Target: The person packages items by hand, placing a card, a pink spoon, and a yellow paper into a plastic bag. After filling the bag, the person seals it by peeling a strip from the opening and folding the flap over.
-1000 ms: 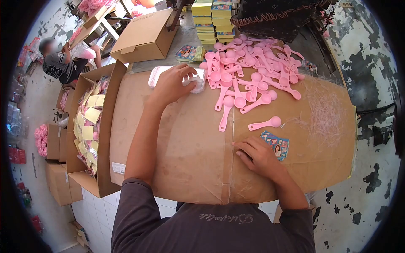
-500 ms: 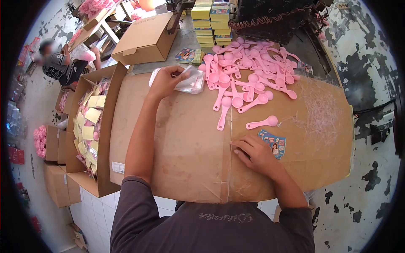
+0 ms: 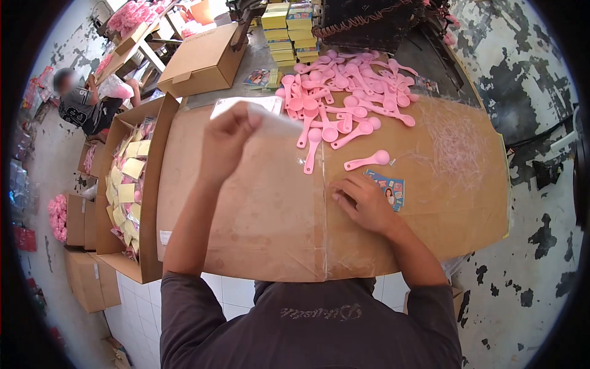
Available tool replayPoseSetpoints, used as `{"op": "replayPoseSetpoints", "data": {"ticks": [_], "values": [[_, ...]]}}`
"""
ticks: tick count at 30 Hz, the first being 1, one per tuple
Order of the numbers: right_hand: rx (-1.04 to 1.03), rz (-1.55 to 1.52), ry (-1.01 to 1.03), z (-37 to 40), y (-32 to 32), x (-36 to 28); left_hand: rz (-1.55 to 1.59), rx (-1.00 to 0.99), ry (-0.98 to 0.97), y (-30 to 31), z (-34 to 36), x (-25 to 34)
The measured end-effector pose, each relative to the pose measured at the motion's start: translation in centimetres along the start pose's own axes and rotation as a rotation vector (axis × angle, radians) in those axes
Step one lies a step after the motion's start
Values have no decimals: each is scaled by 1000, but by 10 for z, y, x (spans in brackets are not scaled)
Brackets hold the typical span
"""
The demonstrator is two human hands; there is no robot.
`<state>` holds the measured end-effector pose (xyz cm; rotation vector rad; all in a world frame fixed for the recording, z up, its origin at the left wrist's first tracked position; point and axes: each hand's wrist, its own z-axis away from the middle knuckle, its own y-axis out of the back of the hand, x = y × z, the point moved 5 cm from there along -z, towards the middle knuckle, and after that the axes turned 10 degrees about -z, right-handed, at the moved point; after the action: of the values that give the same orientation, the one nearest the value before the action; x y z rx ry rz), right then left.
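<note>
My left hand (image 3: pixel 226 138) is raised over the left half of the cardboard sheet (image 3: pixel 264 221), pinching a clear plastic bag (image 3: pixel 278 122) that is blurred by motion. Just behind it lies a stack of similar bags (image 3: pixel 225 104). Loosely bent, with thumb and fingers apart, my right hand (image 3: pixel 367 202) rests on the cardboard and holds nothing I can see. It partly covers a few blue printed cards (image 3: pixel 395 192). A single pink measuring spoon (image 3: pixel 369 161) lies just beyond it. Farther back is a heap of pink measuring spoons (image 3: pixel 359 86).
An open carton (image 3: pixel 161 184) of packed bags stands at the left edge. Behind are a closed carton (image 3: pixel 200 58) and stacked card bundles (image 3: pixel 276 34). Thin plastic strips (image 3: pixel 458 144) lie scattered at right. Another person (image 3: pixel 83 101) sits at far left.
My left hand has lifted a bag off the stack and drawn it toward me. My right hand stays beside the cards. The whole view has shifted slightly.
</note>
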<state>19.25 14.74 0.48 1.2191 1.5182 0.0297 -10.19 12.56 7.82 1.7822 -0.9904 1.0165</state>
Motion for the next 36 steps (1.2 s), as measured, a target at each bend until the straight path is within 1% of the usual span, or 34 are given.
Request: {"op": "replayPoseSetpoints", "data": {"ticks": [1,2,5,7,8,11,13,14,16,17,19,20,23,26,28,32,34,36], "values": [[13,8,-12,0,1,1,17,-61,-55,-7,15,0],[37,20,-16,0,4,1,109,-127,-226,-14,27,0],[86,44,-43,1,20,1,-154,-529,-414,-20,69,21],[90,23,-66,0,26,3,-254,-699,-281,-21,95,8],[88,35,-44,0,26,4,-307,-780,-211,-21,107,2],[64,85,6,1,27,4,-425,-831,-192,-18,126,-5],[33,145,13,2,39,-4,-533,-848,-214,-9,127,5],[8,140,-63,3,48,-5,-586,-857,-225,-6,126,9],[-38,134,-214,6,67,-5,-424,-745,-106,-4,118,9],[-34,171,-252,9,74,-2,-345,-689,-50,-6,113,9],[-25,250,-328,16,85,3,-541,-518,102,-22,103,3],[-24,257,-332,18,86,6,-634,-428,180,-28,100,-2],[-46,241,-356,22,85,19,-739,-334,204,-43,100,-34],[-64,142,-402,23,83,29,-598,-294,240,-38,99,-48],[-38,75,-414,23,83,36,-573,-256,229,-38,99,-45],[-38,54,-429,21,84,37,-596,-209,206,-43,101,-29],[-10,-11,-453,21,82,35,-626,-201,196,-43,102,-35],[-3,-28,-429,21,83,33,-619,-189,203,-42,103,-39]]}}
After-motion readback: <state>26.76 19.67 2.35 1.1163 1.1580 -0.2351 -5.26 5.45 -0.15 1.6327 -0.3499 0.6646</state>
